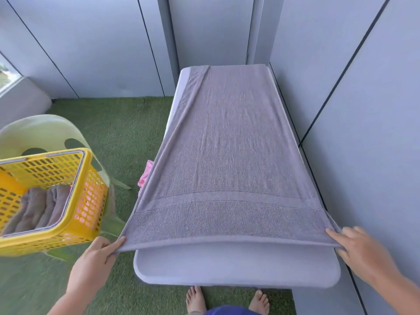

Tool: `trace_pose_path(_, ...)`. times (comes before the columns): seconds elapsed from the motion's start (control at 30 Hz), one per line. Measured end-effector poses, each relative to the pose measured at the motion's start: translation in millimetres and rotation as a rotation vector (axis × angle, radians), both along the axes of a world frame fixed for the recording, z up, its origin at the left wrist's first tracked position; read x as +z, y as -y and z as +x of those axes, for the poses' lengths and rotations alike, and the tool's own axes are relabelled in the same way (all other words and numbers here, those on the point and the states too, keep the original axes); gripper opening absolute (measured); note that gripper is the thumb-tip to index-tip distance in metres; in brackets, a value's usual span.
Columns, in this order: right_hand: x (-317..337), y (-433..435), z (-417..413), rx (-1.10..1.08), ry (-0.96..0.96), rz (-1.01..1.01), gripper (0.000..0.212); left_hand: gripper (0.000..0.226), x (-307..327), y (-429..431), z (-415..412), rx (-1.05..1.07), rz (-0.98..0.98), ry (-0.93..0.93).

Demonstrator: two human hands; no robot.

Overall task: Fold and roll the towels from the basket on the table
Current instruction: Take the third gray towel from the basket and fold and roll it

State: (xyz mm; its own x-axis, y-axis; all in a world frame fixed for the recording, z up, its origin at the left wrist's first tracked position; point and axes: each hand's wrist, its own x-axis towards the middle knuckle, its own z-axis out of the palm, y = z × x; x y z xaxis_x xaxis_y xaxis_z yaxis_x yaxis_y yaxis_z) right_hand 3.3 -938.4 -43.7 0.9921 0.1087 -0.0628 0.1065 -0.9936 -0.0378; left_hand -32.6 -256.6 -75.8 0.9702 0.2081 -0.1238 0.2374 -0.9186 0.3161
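A grey towel (pixel 227 155) lies spread lengthwise along the white table (pixel 238 267), its far end reaching the table's far edge and its left side hanging a little over the left edge. Its near hem is lifted just off the tabletop, leaving a bare strip of table in front of it. The left hand (pixel 97 255) pinches the near left corner, thumb on top and fingers curled beneath. The right hand (pixel 361 251) grips the near right corner, its fingers lying over the cloth (this hand is motion-blurred, so the thumb cannot be made out). The hem is stretched fairly taut between the two hands.

To the left, a yellow laundry basket (pixel 86 214) rests on a pale green plastic chair (pixel 45 130) and holds more grey towels (pixel 36 208). A pink cloth (pixel 145 173) shows beside the table's left edge, above the artificial grass (pixel 127 123).
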Motion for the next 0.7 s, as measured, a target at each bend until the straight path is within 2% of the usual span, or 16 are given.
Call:
trace_pose_path(0.13,-5,5,-18,0.015,-0.050,0.004,0.066,0.045,-5,4,-23,0.021,-0.049,-0.003)
trace_pose_path(0.5,-12,15,-55,0.050,-0.181,0.042,0.071,0.048,0,22,-66,0.066,-0.033,-0.024)
trace_pose_path(0.7,0,11,-84,-0.018,-0.199,0.074,0.071,0.052,-1,24,-93,0.035,-0.079,-0.038)
